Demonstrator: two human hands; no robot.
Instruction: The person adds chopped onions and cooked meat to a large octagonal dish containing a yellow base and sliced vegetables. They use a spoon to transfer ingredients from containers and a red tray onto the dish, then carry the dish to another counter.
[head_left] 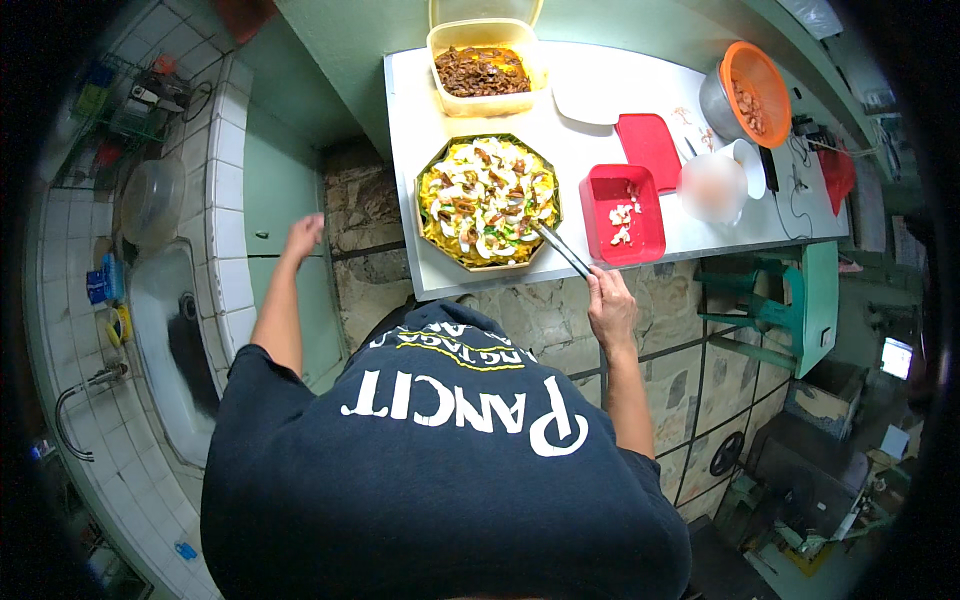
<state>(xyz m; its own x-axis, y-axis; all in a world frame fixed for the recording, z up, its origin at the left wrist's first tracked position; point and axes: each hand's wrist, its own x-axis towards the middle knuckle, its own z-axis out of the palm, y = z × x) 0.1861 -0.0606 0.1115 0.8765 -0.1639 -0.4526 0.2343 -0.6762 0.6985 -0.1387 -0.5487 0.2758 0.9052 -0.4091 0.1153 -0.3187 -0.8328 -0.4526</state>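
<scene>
My right hand (611,300) is closed around the handle end of metal tongs (564,250). The tips of the tongs reach the right edge of the food in an octagonal tray (490,267). Yellow noodles (468,170) fill this tray, topped with white slices, brown pieces and bits of green. Away from the table, my left hand (306,236) hovers by the green cabinet with its fingers loosely curled and nothing visible in them. Just right of the tongs sits a red container (592,215) holding a few white pieces (622,222).
Behind the tray stands a clear container (486,108) of dark brown food. A white lid (588,100) and a red lid (650,150) lie nearby. Farther right are an orange strainer (778,80) over a metal bowl and a white container (752,165). A sink (150,300) is at left, a green stool (785,305) at right.
</scene>
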